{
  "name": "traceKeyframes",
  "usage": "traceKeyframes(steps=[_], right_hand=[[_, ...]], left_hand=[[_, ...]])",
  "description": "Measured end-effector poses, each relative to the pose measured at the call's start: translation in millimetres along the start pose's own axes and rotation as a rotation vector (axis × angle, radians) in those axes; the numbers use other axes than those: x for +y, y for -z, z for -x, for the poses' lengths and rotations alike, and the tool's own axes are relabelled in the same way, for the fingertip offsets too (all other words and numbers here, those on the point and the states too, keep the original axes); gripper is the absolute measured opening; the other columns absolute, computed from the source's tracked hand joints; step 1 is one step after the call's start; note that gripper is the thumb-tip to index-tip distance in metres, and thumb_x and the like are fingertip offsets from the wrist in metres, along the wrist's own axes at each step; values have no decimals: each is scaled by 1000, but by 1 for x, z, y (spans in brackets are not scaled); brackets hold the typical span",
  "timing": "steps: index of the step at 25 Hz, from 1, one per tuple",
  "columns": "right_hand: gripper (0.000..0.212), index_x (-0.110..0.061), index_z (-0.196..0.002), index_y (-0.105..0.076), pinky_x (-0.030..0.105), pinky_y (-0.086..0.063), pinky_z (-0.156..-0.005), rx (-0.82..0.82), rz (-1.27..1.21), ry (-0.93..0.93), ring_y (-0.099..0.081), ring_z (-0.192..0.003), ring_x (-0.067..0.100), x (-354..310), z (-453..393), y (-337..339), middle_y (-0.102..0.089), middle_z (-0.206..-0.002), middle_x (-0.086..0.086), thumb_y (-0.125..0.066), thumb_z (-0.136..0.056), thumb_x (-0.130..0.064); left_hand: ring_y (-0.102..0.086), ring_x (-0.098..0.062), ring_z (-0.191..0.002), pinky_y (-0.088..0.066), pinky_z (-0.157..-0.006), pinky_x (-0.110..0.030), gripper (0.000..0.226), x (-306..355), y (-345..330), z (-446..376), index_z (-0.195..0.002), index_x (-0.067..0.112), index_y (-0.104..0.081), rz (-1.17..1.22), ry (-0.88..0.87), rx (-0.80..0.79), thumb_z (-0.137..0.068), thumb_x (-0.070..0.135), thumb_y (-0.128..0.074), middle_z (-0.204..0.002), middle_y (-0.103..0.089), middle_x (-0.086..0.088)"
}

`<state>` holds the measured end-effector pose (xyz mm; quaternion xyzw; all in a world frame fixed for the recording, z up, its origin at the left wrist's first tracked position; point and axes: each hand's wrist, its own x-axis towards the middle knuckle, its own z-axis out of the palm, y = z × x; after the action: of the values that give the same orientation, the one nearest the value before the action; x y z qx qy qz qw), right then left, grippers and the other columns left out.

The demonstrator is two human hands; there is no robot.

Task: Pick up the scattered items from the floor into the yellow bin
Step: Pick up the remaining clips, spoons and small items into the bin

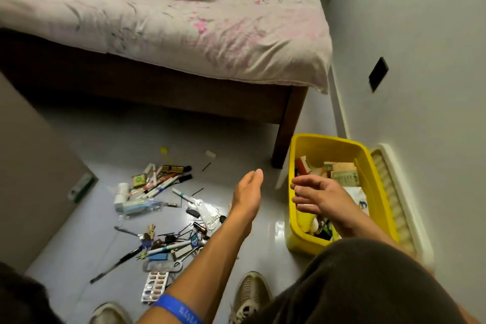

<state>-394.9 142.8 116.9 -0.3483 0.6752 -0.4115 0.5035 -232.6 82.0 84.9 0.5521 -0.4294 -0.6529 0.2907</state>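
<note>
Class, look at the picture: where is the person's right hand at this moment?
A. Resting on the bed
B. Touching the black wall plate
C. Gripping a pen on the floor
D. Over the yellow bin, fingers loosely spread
D: the right hand hovers above the open yellow bin, fingers relaxed and holding nothing visible, well away from the bed and the pens on the floor.

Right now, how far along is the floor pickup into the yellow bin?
Partly done. The yellow bin already holds boxes and papers. Both hands look empty: the right hand is open over the bin, the left hand open above the floor. A pile of pens, keys and a pill strip remains.
</note>
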Motion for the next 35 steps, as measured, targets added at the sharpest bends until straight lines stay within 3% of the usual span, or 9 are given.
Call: traceKeyframes(steps=[3,6,10,14,20,25,30,32,35], right_hand=[[20,-21,-109,-67,31,-60,-74,-194,130,-16,-72,-93,20,-10,-6,-35,-70,-110,7,-68,-90,-16],[20,-22,-110,-67,37,-60,-80,-266,206,-47,-72,-94,21,-14,-14,-68,-71,-110,6,-67,-91,-18],[21,-26,-111,-66,34,-60,-80,-455,403,-66,-72,-92,17,-21,-30,-103,-71,-110,0,-67,-90,-24],[20,-27,-111,-65,31,-59,-81,-565,712,-87,-71,-93,15,-48,-50,-104,-70,-109,-3,-66,-91,-22],[11,-31,-102,-66,23,-58,-67,-652,966,-109,-72,-86,12,-77,-72,-130,-71,-100,-8,-66,-92,-28],[25,-24,-115,-63,31,-54,-81,-633,1186,175,-62,-95,16,17,-83,-218,-67,-112,0,-59,-94,-34],[25,-22,-112,-62,31,-50,-81,-486,1153,-7,-61,-99,25,156,-57,-238,-66,-114,5,-56,-89,-26],[23,-22,-108,-61,29,-49,-78,-538,1188,-65,-61,-94,23,183,-57,-235,-67,-111,5,-56,-86,-22],[26,-23,-111,-60,29,-47,-78,-466,1132,-80,-60,-94,23,199,-68,-231,-66,-109,3,-59,-85,-20]], left_hand=[[-55,-17,-99,-47,-86,-35,21,-15,47,2,-106,31,-61,-2,-2,134,-98,43,-45,-107,-59,0],[-51,-11,-84,-44,-76,-32,33,-41,89,1,-116,17,-61,-9,52,224,-97,39,-45,-96,-56,-9],[-54,-13,-104,-41,-81,-29,39,-74,147,-3,-131,21,-58,-36,82,316,-99,39,-46,-128,-60,-1],[-53,-22,-113,-41,-91,-31,39,-105,187,-17,-131,19,-59,-68,148,442,-99,35,-47,-133,-58,-5],[-52,-24,-121,-39,-95,-31,42,-139,191,-37,-136,16,-55,-58,216,390,-99,35,-48,-138,-55,-8],[-53,-17,-112,-41,-95,-30,43,-166,191,-29,-138,21,-52,-153,251,329,-98,38,-50,-137,-56,-3],[-61,-19,-96,-51,-85,-33,39,-197,212,-20,-133,26,-54,-390,334,337,-95,33,-54,-112,-62,2],[-63,-19,-100,-48,-87,-30,39,-212,221,-18,-132,23,-55,-498,391,377,-94,28,-57,-117,-65,-1],[-62,-7,-76,-52,-78,-29,33,-235,227,-19,-123,20,-60,-539,438,446,-90,20,-63,-90,-61,9]])
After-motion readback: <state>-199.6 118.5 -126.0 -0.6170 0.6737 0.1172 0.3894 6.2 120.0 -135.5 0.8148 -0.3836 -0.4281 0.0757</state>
